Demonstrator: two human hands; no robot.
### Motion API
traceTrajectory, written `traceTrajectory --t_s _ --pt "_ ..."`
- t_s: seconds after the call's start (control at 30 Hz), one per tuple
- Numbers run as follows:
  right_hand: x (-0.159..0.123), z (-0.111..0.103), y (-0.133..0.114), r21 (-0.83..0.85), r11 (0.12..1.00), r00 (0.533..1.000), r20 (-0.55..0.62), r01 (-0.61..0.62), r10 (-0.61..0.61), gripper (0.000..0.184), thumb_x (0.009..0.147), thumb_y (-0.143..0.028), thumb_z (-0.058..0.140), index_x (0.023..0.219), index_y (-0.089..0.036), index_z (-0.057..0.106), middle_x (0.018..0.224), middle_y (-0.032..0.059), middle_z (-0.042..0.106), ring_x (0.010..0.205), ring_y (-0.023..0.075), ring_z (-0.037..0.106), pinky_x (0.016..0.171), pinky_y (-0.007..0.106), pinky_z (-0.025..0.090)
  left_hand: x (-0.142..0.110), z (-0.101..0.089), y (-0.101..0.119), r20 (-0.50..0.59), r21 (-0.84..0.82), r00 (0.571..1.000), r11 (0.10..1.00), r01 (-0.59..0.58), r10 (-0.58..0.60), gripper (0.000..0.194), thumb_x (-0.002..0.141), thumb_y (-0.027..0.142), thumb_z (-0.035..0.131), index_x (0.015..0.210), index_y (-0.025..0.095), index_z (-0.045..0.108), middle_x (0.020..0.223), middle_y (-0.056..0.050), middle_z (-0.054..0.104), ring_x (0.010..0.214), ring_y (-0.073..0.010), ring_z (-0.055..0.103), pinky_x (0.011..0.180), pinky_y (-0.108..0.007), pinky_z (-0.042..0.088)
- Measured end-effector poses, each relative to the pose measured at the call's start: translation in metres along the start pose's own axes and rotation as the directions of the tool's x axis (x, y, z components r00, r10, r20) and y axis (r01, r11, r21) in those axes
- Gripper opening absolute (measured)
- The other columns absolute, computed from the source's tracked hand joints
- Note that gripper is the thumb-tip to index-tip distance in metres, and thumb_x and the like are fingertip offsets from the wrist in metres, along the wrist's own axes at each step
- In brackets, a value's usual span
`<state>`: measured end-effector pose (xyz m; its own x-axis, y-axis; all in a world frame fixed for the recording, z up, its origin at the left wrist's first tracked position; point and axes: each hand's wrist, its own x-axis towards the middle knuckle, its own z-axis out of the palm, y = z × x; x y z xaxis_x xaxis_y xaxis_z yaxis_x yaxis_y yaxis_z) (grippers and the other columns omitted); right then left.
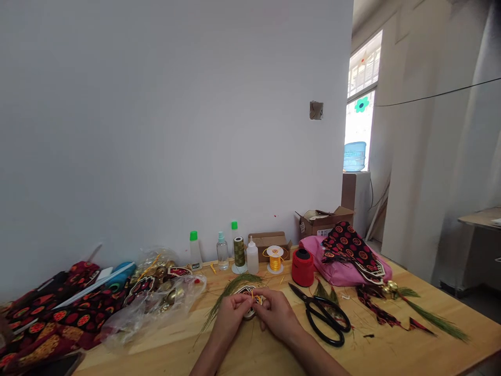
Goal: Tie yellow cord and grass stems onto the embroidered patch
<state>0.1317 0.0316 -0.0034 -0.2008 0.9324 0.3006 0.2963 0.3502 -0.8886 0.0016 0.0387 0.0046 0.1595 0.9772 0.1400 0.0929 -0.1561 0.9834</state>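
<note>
At the front of the wooden table, my left hand (230,316) and my right hand (277,313) meet with fingertips pinched together. Between them runs a short bit of yellow cord (252,294), gripped by both hands. Under the fingers is a dark red patterned fabric piece with a white border (247,288), partly covered by them. A tassel of green threads (227,290) curves out behind and left of my left hand. Black-handled scissors (323,316) lie to the right of my right hand, blades spread a little.
Along the wall stand a green thread cone (238,252), a white squeeze bottle (252,256), a yellow cord spool (275,259) and a red thread cone (302,269). Patterned fabric (74,308) and a plastic bag of gold bells (168,295) lie left. Pink cloth (332,269) lies right.
</note>
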Motion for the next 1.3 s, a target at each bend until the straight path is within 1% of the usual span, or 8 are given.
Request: traceTrajectory --t_s 0.1,0.17,0.27,0.37,0.53,0.77,1.03,1.3 --pt "-0.005 -0.005 -0.006 -0.295 0.948 0.985 -0.082 0.124 -0.154 0.022 0.071 -0.025 0.045 0.085 -0.024 0.061 0.042 -0.0037 0.053 0.040 0.0102 0.047 0.047 0.020 0.033 -0.001 0.002 -0.001 0.025 -0.015 1.000 1.000 -0.012 0.012 0.020 0.060 0.029 0.059 0.061 0.010 0.066 0.057 -0.002 0.065 0.052 -0.0122 0.052 0.053 -0.020 0.036" --pt "-0.006 -0.007 -0.008 -0.422 0.898 0.975 -0.114 0.127 -0.192 0.021 0.070 -0.025 0.046 0.082 -0.026 0.062 0.048 -0.0022 0.057 0.045 0.0115 0.050 0.048 0.020 0.032 -0.001 0.002 0.000 0.021 0.000 1.000 1.000 -0.022 0.022 0.022 0.060 0.031 0.059 0.063 0.010 0.066 0.058 -0.003 0.065 0.053 -0.0127 0.052 0.053 -0.020 0.037" --pt "-0.005 -0.007 -0.007 -0.502 0.860 0.973 -0.138 0.092 -0.185 0.018 0.070 -0.029 0.047 0.078 -0.027 0.063 0.054 -0.0012 0.061 0.050 0.0129 0.052 0.048 0.020 0.031 -0.001 0.001 0.002 -0.003 0.019 1.000 0.999 -0.026 0.026 0.024 0.060 0.033 0.059 0.062 0.010 0.067 0.060 -0.004 0.066 0.056 -0.0136 0.053 0.056 -0.021 0.038" --pt "-0.004 -0.007 -0.006 -0.522 0.850 0.975 -0.140 0.075 -0.172 0.018 0.070 -0.030 0.047 0.079 -0.028 0.062 0.057 -0.0015 0.062 0.053 0.0132 0.054 0.048 0.020 0.030 -0.001 0.002 0.004 -0.011 0.000 1.000 1.000 -0.011 0.011 0.027 0.059 0.036 0.059 0.062 0.010 0.067 0.052 -0.001 0.062 0.049 -0.0110 0.048 0.049 -0.019 0.034" --pt "-0.004 -0.009 -0.006 -0.562 0.823 0.972 -0.136 0.082 -0.190 0.018 0.071 -0.028 0.047 0.082 -0.028 0.061 0.060 -0.0010 0.063 0.055 0.0142 0.056 0.049 0.021 0.030 -0.002 0.004 0.005 -0.011 -0.032 0.998 0.998 0.055 -0.056 0.033 0.057 0.042 0.059 0.056 0.009 0.066 0.037 0.004 0.045 0.034 -0.0043 0.027 0.036 -0.019 0.016" --pt "-0.004 -0.011 -0.010 -0.639 0.754 0.966 -0.068 0.150 -0.250 0.016 0.073 -0.026 0.045 0.079 -0.025 0.060 0.067 0.0007 0.066 0.060 0.0162 0.058 0.050 0.023 0.027 -0.003 0.004 0.007 -0.064 0.071 0.997 0.996 0.045 -0.040 0.034 0.057 0.043 0.058 0.048 0.011 0.066 0.030 0.005 0.038 0.035 -0.0073 0.029 0.040 -0.021 0.018" --pt "-0.005 -0.010 -0.010 -0.648 0.748 0.965 -0.075 0.144 -0.251 0.013 0.073 -0.021 0.046 0.072 -0.024 0.059 0.066 -0.0010 0.065 0.060 0.0140 0.057 0.050 0.023 0.026 -0.002 0.003 0.013 -0.092 -0.010 0.990 0.994 0.110 -0.110 0.028 0.054 0.039 0.062 0.050 0.012 0.067 0.035 0.003 0.050 0.039 -0.0084 0.037 0.042 -0.020 0.026" --pt "-0.006 -0.008 -0.011 -0.583 0.787 0.956 -0.061 0.200 -0.288 0.014 0.073 -0.020 0.045 0.074 -0.023 0.058 0.068 -0.0009 0.062 0.061 0.0123 0.054 0.053 0.021 0.029 0.001 -0.001 0.002 -0.110 -0.154 0.987 0.983 0.100 -0.117 0.021 0.050 0.030 0.066 0.061 0.012 0.069 0.052 -0.003 0.066 0.049 -0.0135 0.054 0.050 -0.021 0.038"
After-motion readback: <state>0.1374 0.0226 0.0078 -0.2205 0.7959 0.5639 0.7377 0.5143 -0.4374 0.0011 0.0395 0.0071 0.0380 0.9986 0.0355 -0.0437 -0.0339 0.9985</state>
